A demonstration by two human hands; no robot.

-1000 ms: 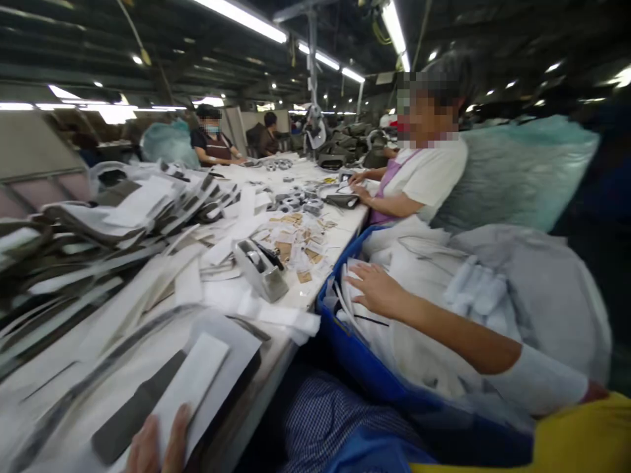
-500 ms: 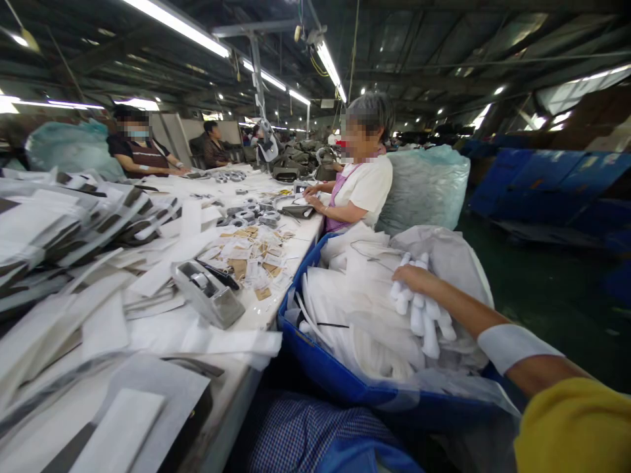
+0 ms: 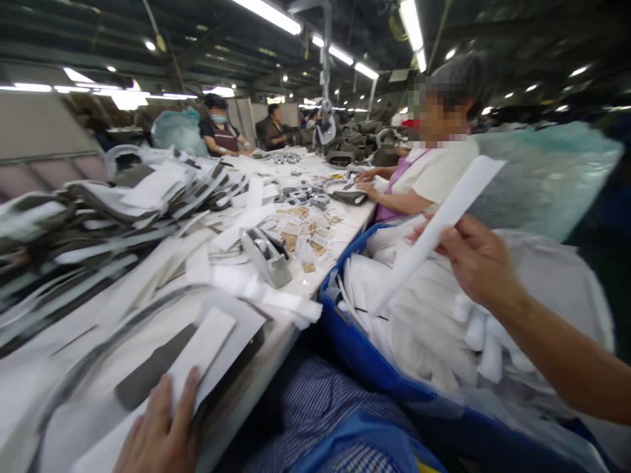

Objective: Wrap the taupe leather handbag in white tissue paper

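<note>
My right hand [image 3: 480,263] is raised over the blue bin [image 3: 362,348], its thumb and fingers closed on a long white strip [image 3: 444,220] that slants up to the right. I cannot tell whether the strip is paper or soft padding. At the lower left, my left hand [image 3: 162,424] lies with its fingers apart on a white piece [image 3: 207,341]. Under that piece is a grey-and-white item [image 3: 158,361] on the table, partly covered by white sheet. White rolls [image 3: 488,341] and loose white wrapping [image 3: 424,315] fill the bin below my right hand.
A grey tape dispenser [image 3: 266,256] stands on the table near small brown tags [image 3: 300,236]. Stacked grey-and-white pieces [image 3: 148,190] cover the left side. Across the bin, a co-worker [image 3: 428,171] handles a grey item. A large plastic bag [image 3: 547,171] stands behind.
My right hand has left the rolls in the bin and come up with a white strip. My left hand has entered at the lower left. The view has turned left.
</note>
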